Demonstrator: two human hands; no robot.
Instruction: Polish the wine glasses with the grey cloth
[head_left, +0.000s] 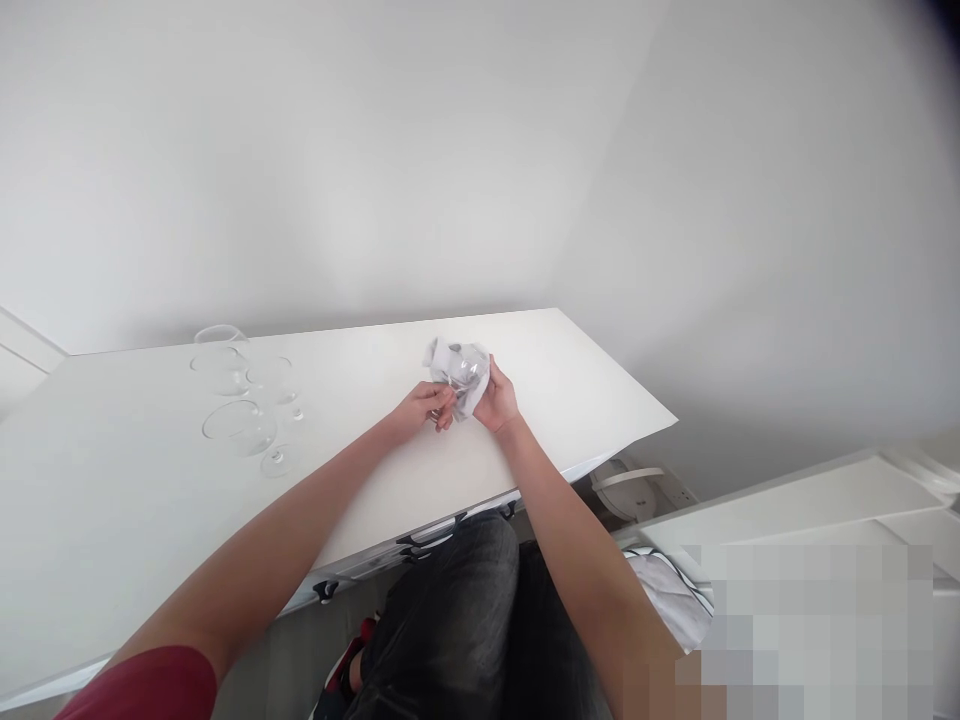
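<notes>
A clear stemmed glass (469, 368) is held over the white tabletop (360, 380), partly wrapped in a light grey cloth (441, 354). My left hand (426, 406) is closed, its fingers pinching near the stem end of the glass, which they partly hide. On the other side, my right hand (498, 400) curls round the cloth and presses it against the bowl. The far side of the bowl is covered by the cloth.
Several clear stemmed glasses (241, 430) stand or lie on the left part of the table. A wall (375, 180) rises directly behind it. Dark handles (325, 590) stick out along the front edge. A round white object (628, 494) is low at the right.
</notes>
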